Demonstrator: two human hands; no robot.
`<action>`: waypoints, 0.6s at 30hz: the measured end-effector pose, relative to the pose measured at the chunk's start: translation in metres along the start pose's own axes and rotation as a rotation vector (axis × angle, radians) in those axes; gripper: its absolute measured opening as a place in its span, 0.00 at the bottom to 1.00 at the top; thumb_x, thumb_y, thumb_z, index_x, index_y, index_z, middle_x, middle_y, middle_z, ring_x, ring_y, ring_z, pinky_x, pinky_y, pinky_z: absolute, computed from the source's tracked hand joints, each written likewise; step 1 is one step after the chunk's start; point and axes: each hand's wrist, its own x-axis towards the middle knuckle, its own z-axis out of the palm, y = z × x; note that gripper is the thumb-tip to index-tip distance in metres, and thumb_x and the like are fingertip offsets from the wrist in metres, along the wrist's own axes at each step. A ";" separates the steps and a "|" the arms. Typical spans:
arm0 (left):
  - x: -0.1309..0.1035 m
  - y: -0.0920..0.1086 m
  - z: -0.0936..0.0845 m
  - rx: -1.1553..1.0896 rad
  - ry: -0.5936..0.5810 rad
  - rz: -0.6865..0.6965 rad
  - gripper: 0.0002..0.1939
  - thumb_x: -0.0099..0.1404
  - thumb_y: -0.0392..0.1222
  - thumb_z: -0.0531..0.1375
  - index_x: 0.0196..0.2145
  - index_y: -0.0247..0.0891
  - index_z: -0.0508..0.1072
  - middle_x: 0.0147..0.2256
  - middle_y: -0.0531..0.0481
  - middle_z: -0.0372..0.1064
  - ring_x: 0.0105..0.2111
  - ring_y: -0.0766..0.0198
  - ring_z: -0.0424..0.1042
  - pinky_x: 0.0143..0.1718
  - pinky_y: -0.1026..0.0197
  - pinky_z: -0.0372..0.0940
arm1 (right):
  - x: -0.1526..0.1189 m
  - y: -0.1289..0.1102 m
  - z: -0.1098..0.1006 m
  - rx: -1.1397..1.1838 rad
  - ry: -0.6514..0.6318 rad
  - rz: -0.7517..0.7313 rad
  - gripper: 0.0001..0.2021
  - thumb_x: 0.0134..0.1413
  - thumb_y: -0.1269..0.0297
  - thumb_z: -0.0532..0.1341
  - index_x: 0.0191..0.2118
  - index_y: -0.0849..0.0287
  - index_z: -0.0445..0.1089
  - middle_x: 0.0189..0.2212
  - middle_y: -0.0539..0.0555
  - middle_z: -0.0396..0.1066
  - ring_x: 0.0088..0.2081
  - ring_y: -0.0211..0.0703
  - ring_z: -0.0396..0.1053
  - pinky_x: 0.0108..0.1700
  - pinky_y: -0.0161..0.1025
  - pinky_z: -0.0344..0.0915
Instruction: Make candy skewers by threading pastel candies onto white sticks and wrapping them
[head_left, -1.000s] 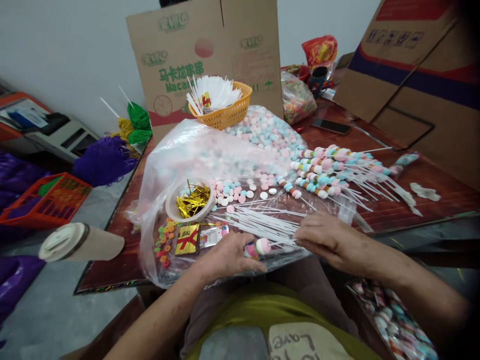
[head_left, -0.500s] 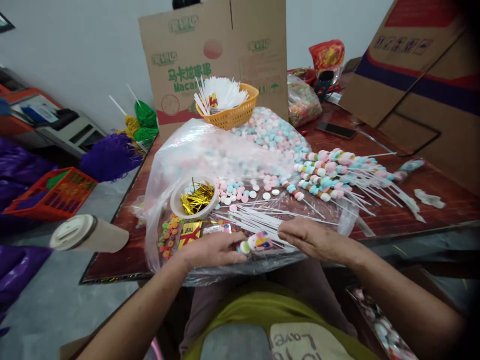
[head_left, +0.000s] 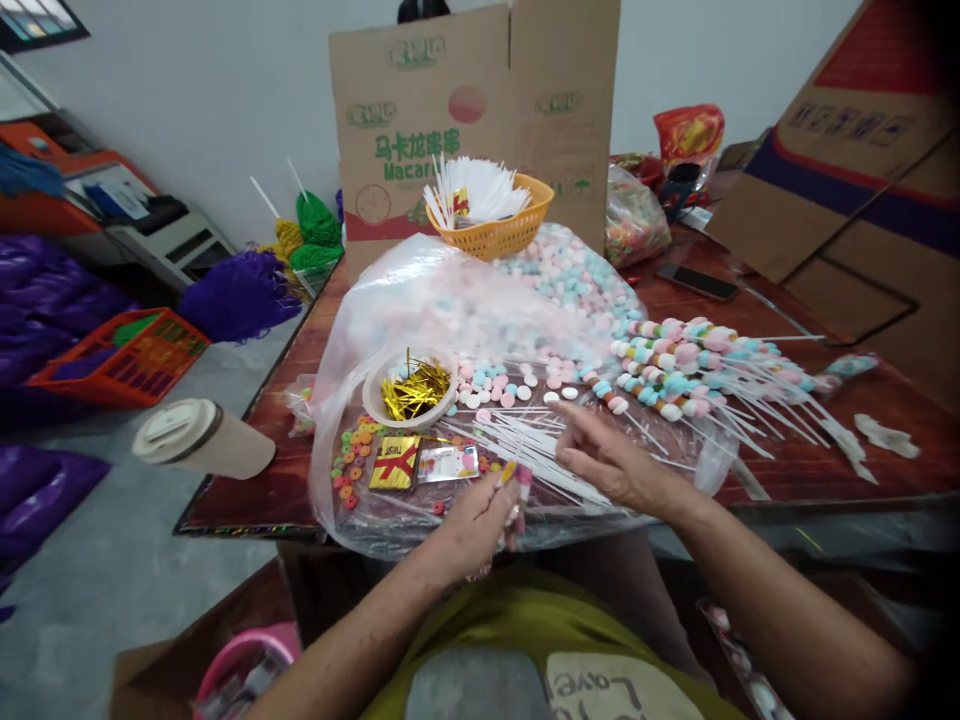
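Note:
My left hand (head_left: 474, 525) is closed around a candy skewer in a printed clear wrapper (head_left: 523, 484), close to my lap. Most of that skewer is hidden by the fingers. My right hand (head_left: 611, 462) hovers by the loose white sticks (head_left: 525, 445), fingers apart and holding nothing I can see. Left of the sticks lie a yellow-and-red packet of ties (head_left: 395, 463) and a small stack of printed wrappers (head_left: 448, 463), with ring-shaped candies (head_left: 349, 476) around them. A white bowl (head_left: 370, 398) holds gold twist ties (head_left: 416, 390). Finished-looking candy skewers (head_left: 686, 350) are heaped on the right.
Pastel candies (head_left: 577, 275) spill from a large clear plastic bag (head_left: 397, 290). Behind stand a yellow basket (head_left: 499, 238) of white strips and a cardboard box (head_left: 420, 90). A lidded cup (head_left: 225, 440) is at the left table edge; a phone (head_left: 697, 282) lies right.
My left hand has drawn the wrapped skewer nearer my body and turned it. My right hand has lifted with its fingers spreading. The camera view has shifted left.

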 end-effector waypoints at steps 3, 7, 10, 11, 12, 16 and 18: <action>-0.001 -0.003 -0.006 0.171 0.153 0.141 0.16 0.64 0.50 0.46 0.27 0.38 0.63 0.23 0.52 0.62 0.24 0.65 0.62 0.28 0.63 0.59 | 0.002 0.002 0.032 0.341 0.011 0.119 0.15 0.52 0.52 0.57 0.34 0.61 0.63 0.23 0.46 0.61 0.22 0.32 0.57 0.23 0.30 0.54; -0.007 -0.003 -0.020 0.030 -0.126 0.156 0.20 0.67 0.49 0.42 0.29 0.36 0.66 0.25 0.50 0.65 0.25 0.66 0.63 0.29 0.64 0.61 | 0.008 -0.007 0.070 0.562 0.069 0.237 0.17 0.53 0.49 0.53 0.27 0.58 0.58 0.17 0.45 0.62 0.14 0.31 0.55 0.17 0.30 0.52; -0.010 -0.004 -0.034 0.032 -0.285 0.186 0.17 0.66 0.47 0.45 0.33 0.35 0.68 0.30 0.50 0.67 0.30 0.66 0.65 0.34 0.65 0.62 | 0.016 -0.014 0.080 0.338 0.107 0.189 0.13 0.55 0.54 0.51 0.26 0.58 0.58 0.15 0.44 0.60 0.14 0.33 0.57 0.18 0.32 0.54; -0.010 -0.004 -0.038 0.094 -0.266 0.201 0.14 0.64 0.45 0.47 0.33 0.35 0.68 0.31 0.50 0.67 0.32 0.65 0.65 0.36 0.65 0.62 | 0.019 -0.016 0.080 0.145 0.136 0.105 0.12 0.56 0.58 0.51 0.25 0.58 0.59 0.15 0.45 0.60 0.16 0.34 0.58 0.20 0.32 0.55; -0.010 -0.005 -0.043 0.154 -0.244 0.207 0.12 0.63 0.44 0.49 0.33 0.35 0.69 0.31 0.51 0.67 0.33 0.65 0.64 0.37 0.65 0.61 | 0.023 -0.019 0.079 -0.079 0.186 -0.020 0.12 0.56 0.62 0.51 0.24 0.59 0.60 0.15 0.47 0.61 0.18 0.35 0.59 0.22 0.33 0.56; -0.010 -0.011 -0.060 0.191 -0.162 0.157 0.12 0.62 0.40 0.48 0.36 0.34 0.70 0.35 0.51 0.69 0.37 0.64 0.64 0.43 0.63 0.61 | 0.039 -0.034 0.068 -0.790 0.452 -0.602 0.09 0.56 0.71 0.51 0.30 0.61 0.68 0.28 0.58 0.71 0.35 0.45 0.66 0.40 0.43 0.60; -0.013 -0.013 -0.067 0.150 -0.126 0.137 0.14 0.62 0.39 0.47 0.36 0.35 0.71 0.35 0.50 0.70 0.38 0.63 0.65 0.43 0.62 0.62 | 0.046 -0.042 0.064 -0.969 0.341 -0.828 0.12 0.56 0.72 0.50 0.43 0.62 0.67 0.41 0.61 0.70 0.48 0.51 0.61 0.52 0.53 0.53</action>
